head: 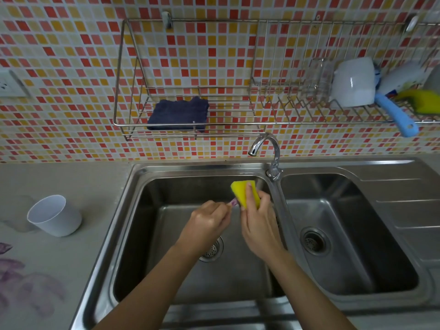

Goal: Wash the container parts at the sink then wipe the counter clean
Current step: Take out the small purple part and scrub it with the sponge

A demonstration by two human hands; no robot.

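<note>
No words or numbers can be read here. A coloured label is seen on the white bottle (401,76) in the wall rack (309,121) — but it is too blurred to be made out. The marks on the wall socket (9,84) are blurred too — nothing is told by them.

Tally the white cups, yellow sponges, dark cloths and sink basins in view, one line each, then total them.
White cups: 2 (counter cup, racked cup)
Yellow sponges: 2 (held sponge, racked sponge)
Dark blue cloths: 1 (cloth)
Sink basins: 2 (left basin, right basin)
Total: 7
</note>
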